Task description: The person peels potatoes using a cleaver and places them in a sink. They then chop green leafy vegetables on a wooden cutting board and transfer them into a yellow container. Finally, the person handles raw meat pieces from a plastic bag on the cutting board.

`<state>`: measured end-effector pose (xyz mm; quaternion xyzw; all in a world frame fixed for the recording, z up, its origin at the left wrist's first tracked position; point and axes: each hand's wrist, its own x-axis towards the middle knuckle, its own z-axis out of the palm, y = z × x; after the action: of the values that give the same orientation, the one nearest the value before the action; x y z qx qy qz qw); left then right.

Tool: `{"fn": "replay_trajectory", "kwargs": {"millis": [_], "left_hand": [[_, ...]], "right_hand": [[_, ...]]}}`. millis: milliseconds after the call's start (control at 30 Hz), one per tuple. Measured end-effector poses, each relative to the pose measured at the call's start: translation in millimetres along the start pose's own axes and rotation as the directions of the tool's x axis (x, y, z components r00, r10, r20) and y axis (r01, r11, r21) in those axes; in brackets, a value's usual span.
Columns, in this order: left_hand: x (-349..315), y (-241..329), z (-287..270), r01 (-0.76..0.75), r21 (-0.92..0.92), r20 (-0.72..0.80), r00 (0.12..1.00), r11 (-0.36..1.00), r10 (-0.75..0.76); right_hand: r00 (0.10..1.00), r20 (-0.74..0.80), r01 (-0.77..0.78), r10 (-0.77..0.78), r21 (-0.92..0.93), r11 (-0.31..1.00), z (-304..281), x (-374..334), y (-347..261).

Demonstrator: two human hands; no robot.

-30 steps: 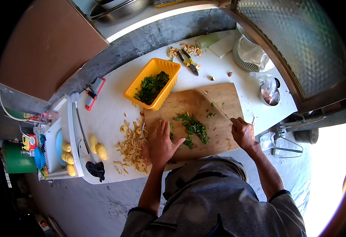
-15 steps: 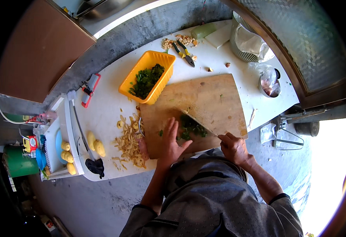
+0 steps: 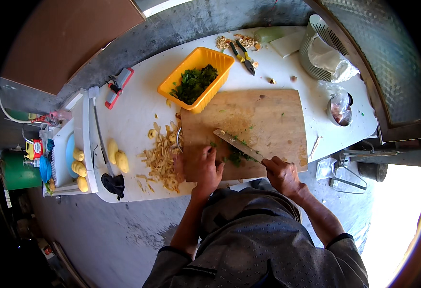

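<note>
My right hand (image 3: 283,176) grips the handle of a kitchen knife (image 3: 239,145), whose broad blade slants up and left over a wooden cutting board (image 3: 263,113). Under and beside the blade lie chopped green leaves (image 3: 237,157), partly hidden by it. Resting at the board's front left part is my left hand (image 3: 208,169), its fingers bent, the thumb apart from them, with nothing visible in it. A small green scrap lies just beyond its fingertips. Behind the board's left corner stands a yellow plastic basket (image 3: 224,61) with more leafy greens (image 3: 194,84) inside.
Peelings (image 3: 160,156) are heaped left of the board, with potatoes (image 3: 121,162) farther left. Pliers (image 3: 245,60) and nut bits lie at the back. A pale green bin (image 3: 316,53) and a metal bowl (image 3: 339,115) with a plastic bag stand right. A white sink (image 3: 86,144) is far left.
The knife has shifted away from me, its blade lying lower and clearer to see. My left hand has drawn its spread fingers in. The whole view has shifted slightly.
</note>
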<state>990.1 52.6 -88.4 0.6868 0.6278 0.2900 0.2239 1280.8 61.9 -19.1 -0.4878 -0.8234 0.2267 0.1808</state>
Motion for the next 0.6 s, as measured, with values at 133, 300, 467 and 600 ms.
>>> {"fn": "replay_trajectory", "kwargs": {"millis": [133,300,467,600], "left_hand": [[-1,-6,9,-0.094,-0.297,-0.061,0.995,0.95,0.079],[-14,-47,-13,0.05,-0.355,-0.224,0.965,0.934,-0.137],[-30,-82,-38,0.096,-0.472,-0.34,0.898,0.877,-0.281],[-42,-77,-56,0.13,-0.424,-0.333,0.898,0.896,-0.287]], "right_hand": [[0.999,-0.039,-0.019,0.021,0.054,0.998,-11,-1,2],[0.995,0.087,0.027,-0.043,0.182,0.983,-40,-6,-1],[0.944,0.282,0.063,-0.173,0.36,0.931,-21,-1,-7],[0.938,0.295,0.033,-0.181,0.444,0.895,11,9,-5]]}}
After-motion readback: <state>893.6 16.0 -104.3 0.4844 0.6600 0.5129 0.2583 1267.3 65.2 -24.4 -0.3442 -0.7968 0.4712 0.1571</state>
